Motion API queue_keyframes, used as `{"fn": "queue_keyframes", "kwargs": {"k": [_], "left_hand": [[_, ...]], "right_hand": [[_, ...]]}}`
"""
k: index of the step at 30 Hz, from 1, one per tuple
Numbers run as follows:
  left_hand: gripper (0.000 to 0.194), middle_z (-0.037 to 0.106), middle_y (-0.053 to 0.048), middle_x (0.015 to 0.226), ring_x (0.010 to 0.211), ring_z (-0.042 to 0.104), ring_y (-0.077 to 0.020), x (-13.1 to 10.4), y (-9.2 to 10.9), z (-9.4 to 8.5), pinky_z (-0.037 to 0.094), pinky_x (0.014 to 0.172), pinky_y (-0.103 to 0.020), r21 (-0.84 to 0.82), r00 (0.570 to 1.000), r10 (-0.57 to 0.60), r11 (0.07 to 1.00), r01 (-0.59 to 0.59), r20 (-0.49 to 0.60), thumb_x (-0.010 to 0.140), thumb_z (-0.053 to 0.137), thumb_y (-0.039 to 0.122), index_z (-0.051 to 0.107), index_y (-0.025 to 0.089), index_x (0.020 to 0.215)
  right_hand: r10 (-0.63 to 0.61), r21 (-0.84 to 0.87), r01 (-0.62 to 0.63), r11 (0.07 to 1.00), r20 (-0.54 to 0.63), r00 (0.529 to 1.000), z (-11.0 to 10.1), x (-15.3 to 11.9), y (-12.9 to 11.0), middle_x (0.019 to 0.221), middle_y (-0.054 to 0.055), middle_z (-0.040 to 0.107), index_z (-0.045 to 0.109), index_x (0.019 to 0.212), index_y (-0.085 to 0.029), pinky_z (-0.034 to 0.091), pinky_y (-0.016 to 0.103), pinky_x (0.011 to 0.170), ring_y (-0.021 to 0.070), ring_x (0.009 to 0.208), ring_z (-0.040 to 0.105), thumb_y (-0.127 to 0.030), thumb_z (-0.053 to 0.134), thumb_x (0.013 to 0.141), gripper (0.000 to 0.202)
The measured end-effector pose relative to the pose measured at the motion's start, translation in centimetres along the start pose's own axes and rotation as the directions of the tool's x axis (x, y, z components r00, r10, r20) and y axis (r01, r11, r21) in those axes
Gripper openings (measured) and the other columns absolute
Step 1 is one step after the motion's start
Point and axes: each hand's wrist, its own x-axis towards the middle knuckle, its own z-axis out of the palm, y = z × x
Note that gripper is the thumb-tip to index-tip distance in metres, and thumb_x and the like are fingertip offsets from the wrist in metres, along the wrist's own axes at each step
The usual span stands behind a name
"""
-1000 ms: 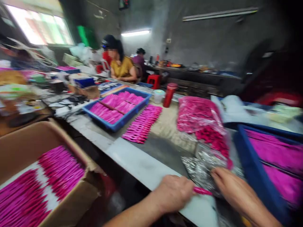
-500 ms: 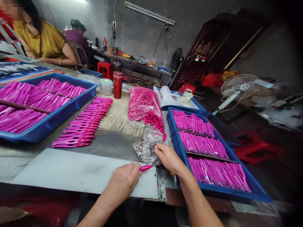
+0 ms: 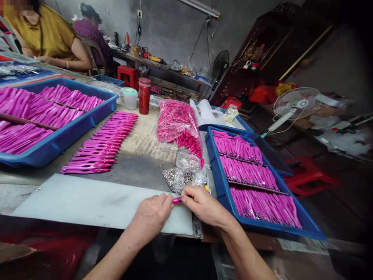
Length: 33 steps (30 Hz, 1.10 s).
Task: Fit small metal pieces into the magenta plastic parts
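Observation:
My left hand (image 3: 154, 214) is closed around a slim pink plastic piece (image 3: 176, 200), whose pointed end sticks out to the right. My right hand (image 3: 204, 204) pinches at that tip; whatever is between its fingertips is too small to make out. Both hands are over the right end of a white board (image 3: 87, 204). Just beyond them lies an open clear plastic bag (image 3: 178, 179) of small metal parts. A row of pink pieces (image 3: 97, 146), side by side with metal near their tips, lies beyond the board to the left.
Blue trays of pink pieces flank the table, one tray (image 3: 90, 126) left and one tray (image 3: 279, 230) right. A plastic bag of pink parts (image 3: 177, 120), a red tumbler (image 3: 144, 97) and a lidded tub (image 3: 129, 100) stand farther back. A person in yellow (image 3: 52, 37) sits at the far left.
My right hand has come from the bag of metal parts to the tip of the pink piece. My left hand keeps its hold. The view has shifted slightly.

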Motion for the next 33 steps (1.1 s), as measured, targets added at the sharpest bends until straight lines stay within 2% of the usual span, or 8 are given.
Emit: {"fn": "queue_keyframes", "kwargs": {"k": [9,18,27,33], "left_hand": [[0.013,0.051,0.0,0.066,0.058,0.051,-0.016,0.1,0.1,-0.4,0.039,0.051,-0.026,0.01,0.992,0.013,1.0,-0.014,0.123,0.085,0.036,0.014,0.048,0.018,0.082],[0.013,0.051,-0.001,0.069,0.061,0.051,-0.0174,0.0,0.1,-0.5,0.042,0.052,-0.028,0.012,0.983,0.036,0.999,-0.038,0.181,0.084,0.035,0.012,0.047,0.018,0.086],[0.013,0.051,-0.002,0.068,0.06,0.052,-0.0176,0.2,0.1,-0.5,0.042,0.051,-0.028,0.014,0.98,0.031,0.999,-0.034,0.199,0.083,0.036,0.011,0.047,0.017,0.083],[0.012,0.052,-0.001,0.067,0.058,0.052,-0.0164,0.2,-0.1,-0.5,0.041,0.051,-0.027,-0.006,0.986,0.036,0.999,-0.036,0.161,0.083,0.037,0.011,0.047,0.018,0.082]], "right_hand": [[0.006,-0.146,-0.004,0.989,0.016,1.0,0.6,0.3,-0.2,0.063,-0.001,0.052,0.051,0.063,-0.016,0.028,0.021,0.056,0.0105,0.061,0.044,-0.017,0.039,0.081,0.021],[0.077,-0.194,-0.077,0.978,-0.006,0.997,1.0,0.6,-0.4,0.061,0.0,0.054,0.052,0.062,-0.017,0.027,0.02,0.055,0.0103,0.059,0.045,-0.017,0.04,0.079,0.021],[0.09,-0.24,-0.098,0.966,-0.047,0.995,1.6,0.7,-0.2,0.061,-0.001,0.054,0.053,0.062,-0.017,0.027,0.021,0.055,0.0107,0.059,0.045,-0.017,0.043,0.078,0.018],[0.126,-0.171,-0.139,0.975,-0.084,0.988,1.5,0.6,-0.2,0.061,-0.002,0.052,0.052,0.063,-0.017,0.029,0.02,0.055,0.01,0.059,0.046,-0.023,0.05,0.077,0.016]]}}
